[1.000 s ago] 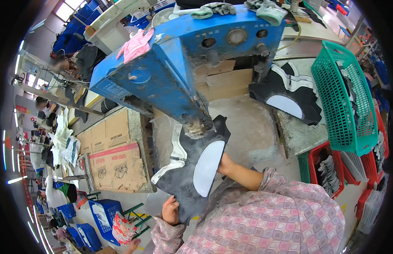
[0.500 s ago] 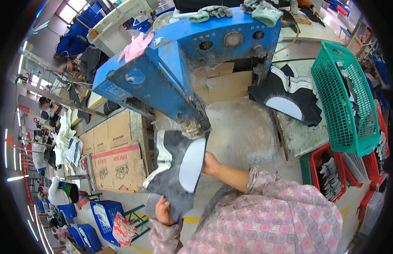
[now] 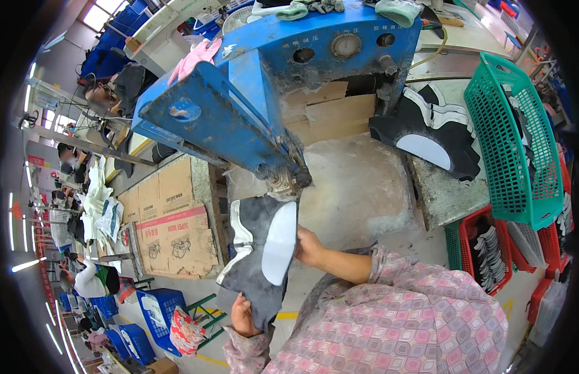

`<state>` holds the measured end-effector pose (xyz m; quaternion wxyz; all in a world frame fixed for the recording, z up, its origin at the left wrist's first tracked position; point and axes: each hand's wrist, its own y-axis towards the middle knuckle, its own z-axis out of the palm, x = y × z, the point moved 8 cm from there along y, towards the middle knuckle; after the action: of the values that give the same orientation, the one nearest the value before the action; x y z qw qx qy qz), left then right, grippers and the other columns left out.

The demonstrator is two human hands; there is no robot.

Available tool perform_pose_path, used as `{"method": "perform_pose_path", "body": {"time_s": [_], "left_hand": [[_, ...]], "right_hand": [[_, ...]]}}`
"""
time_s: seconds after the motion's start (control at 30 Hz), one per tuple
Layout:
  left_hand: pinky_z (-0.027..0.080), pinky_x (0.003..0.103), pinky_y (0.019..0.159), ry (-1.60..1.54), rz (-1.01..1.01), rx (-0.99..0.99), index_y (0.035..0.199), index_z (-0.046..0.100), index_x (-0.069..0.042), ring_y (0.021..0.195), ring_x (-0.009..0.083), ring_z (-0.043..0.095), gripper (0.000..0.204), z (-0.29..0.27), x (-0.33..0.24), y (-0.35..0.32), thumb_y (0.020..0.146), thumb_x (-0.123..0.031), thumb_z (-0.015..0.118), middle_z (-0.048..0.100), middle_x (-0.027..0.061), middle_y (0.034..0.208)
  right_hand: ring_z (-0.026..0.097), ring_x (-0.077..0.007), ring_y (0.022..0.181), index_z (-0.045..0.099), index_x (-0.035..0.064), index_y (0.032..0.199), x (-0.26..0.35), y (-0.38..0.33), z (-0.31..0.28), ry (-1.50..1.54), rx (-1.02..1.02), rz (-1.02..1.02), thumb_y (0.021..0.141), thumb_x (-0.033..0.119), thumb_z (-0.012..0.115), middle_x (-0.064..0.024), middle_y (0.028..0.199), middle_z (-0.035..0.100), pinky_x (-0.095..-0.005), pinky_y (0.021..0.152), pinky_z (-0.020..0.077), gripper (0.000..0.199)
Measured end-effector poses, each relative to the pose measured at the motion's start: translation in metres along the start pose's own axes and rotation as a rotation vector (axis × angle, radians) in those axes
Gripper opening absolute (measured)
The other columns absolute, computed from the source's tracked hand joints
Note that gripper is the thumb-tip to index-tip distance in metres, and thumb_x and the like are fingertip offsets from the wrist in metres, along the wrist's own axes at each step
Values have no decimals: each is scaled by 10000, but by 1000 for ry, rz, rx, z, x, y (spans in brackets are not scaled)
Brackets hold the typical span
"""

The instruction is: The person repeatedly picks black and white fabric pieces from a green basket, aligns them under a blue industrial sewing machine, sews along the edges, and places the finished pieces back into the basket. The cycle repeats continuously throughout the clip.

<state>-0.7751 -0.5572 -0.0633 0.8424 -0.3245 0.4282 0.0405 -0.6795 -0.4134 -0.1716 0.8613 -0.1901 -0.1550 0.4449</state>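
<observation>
Both hands hold up a dark grey fabric shoe upper piece, with a pale half-oval patch on its right side and a white strip along its left edge. My left hand pinches its lower edge. My right hand grips the right edge beside the patch; its fingertips are hidden behind the piece. Just above the piece's top edge is the nozzle of a blue machine. More matching dark pieces lie overlapped on the worktop to the right.
A green basket of pieces stands at the right, above a red basket holding a stack. Flattened cardboard covers the left bench. Blue crates are on the floor at lower left. Gloves rest on the machine.
The piece has moved slightly down and left relative to the nozzle, with both hands still on it. The whole view has shifted a little.
</observation>
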Motion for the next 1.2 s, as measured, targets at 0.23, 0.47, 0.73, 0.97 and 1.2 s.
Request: {"method": "perform_pose_path", "body": {"time_s": [0.23, 0.47, 0.73, 0.97, 1.2], "left_hand": [[348, 349, 910, 316, -68, -32, 1127, 350, 115, 1026, 282, 474, 510, -37, -15, -49, 665, -98, 385, 475, 196, 1104], [341, 348, 910, 184, 12, 96, 1115, 379, 94, 1035, 271, 463, 471, -15, -7, 6, 680, -87, 374, 467, 183, 1115], [352, 410, 913, -97, 43, 111, 1156, 345, 59, 1054, 319, 453, 487, 24, 24, 48, 690, -78, 381, 445, 198, 1151], [370, 376, 896, -40, 60, 285, 1138, 364, 72, 1015, 295, 482, 468, 46, 30, 38, 695, -78, 381, 474, 184, 1109], [349, 369, 898, 52, -38, 362, 1138, 374, 68, 1029, 275, 466, 470, 40, 55, 31, 700, -103, 400, 470, 173, 1118]], "right_hand": [[485, -141, 954, 412, 169, 1136, -37, -40, -18, -76, 88, 140, 833, 217, 449, 18, 1068, 497, -347, 818, 400, 309], [508, -141, 934, 433, 124, 1110, 11, -24, 3, -10, 202, -48, 865, 228, 394, -23, 1035, 521, -321, 787, 429, 269], [471, -151, 990, 415, 138, 1149, 21, -25, 4, 119, 105, -19, 861, 292, 411, -8, 1085, 486, -311, 829, 397, 327], [437, -161, 1041, 375, 135, 1180, 37, -45, -13, 37, 130, -56, 858, 241, 429, -9, 1134, 450, -351, 858, 370, 343], [388, -200, 1094, 301, 132, 1249, 104, -110, -93, -288, -386, -452, 815, 374, 487, -42, 1206, 401, -401, 919, 293, 531]]}}
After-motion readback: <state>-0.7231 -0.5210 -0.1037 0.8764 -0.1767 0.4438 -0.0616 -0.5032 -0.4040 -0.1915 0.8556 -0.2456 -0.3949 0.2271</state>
